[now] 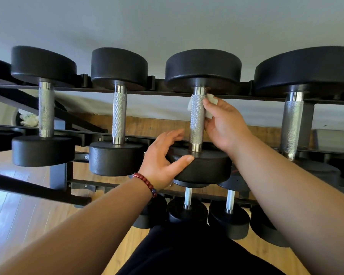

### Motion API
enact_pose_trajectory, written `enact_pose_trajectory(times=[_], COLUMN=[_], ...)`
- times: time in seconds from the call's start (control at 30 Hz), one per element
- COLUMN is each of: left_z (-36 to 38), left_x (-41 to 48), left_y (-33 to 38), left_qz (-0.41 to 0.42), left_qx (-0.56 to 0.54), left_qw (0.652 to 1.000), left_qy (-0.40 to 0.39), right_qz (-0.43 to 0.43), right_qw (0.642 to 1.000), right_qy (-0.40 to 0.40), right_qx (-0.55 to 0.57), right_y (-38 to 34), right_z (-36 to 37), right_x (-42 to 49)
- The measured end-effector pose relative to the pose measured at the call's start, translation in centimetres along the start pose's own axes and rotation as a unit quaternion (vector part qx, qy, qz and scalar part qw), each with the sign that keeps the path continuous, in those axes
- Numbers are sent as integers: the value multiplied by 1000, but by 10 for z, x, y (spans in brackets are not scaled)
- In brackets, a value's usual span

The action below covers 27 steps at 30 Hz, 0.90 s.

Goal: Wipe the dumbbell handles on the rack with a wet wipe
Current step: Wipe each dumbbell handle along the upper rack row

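Four round-headed dumbbells (118, 64) are sitting across the top tier of a black steel rack (167, 93), pale wall (167, 20) behind, glossy wood-plank floor (18, 211) below. Right hand (224, 124) is wrapping a white wet wipe (212, 99) round the third one's knurled chrome handle (197, 120), fingers curling. Left hand (161, 163), fingers loosely spread, is bracing its matte near head (207, 167).

A single wide-angle view from the person's head looks forward and steeply down onto the dumbbell rack (58, 175). It sits close enough that the upper row of dumbbells (118, 66) spans the full width. Both forearms enter from the bottom corners, with the left hand (163, 161) and right hand (224, 124) near centre. A pale wall (167, 22) fills the top, wooden floor (18, 205) the lower left, and the rails bow toward the edges.
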<state>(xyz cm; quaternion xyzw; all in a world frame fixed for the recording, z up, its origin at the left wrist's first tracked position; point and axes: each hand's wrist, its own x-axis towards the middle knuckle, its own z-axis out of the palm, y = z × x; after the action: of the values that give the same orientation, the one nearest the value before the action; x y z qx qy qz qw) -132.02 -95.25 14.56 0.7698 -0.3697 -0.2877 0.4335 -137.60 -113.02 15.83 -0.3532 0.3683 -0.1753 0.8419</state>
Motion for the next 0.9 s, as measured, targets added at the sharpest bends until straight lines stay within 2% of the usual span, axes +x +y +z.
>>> enact_pose_trajectory(times=[0.1,0.3,0.43,0.57,0.7,0.9], left_z=[0,0,-1,-1,-1,-2], left_x=[1,0,0,0,0,1], left_y=[0,1,1,2,1,1], left_qz=[-2,2,-1,-3,-1,1], left_qx=[3,4,8,8,9,11], left_qw=[1000,1000,1000,1000,1000,1000], left_qy=[-3,-4,-7,-10,-10,-11], right_qz=[9,2,23,16,12,16], right_qw=[999,999,1000,999,997,999], right_qy=[-22,16,4,37,63,46], right_qx=[-38,31,6,-7,38,-5], right_y=[2,-4,3,-1,-4,0], right_z=[-4,7,-2,-2,5,-3], right_x=[-7,-1,-8,1,4,-4])
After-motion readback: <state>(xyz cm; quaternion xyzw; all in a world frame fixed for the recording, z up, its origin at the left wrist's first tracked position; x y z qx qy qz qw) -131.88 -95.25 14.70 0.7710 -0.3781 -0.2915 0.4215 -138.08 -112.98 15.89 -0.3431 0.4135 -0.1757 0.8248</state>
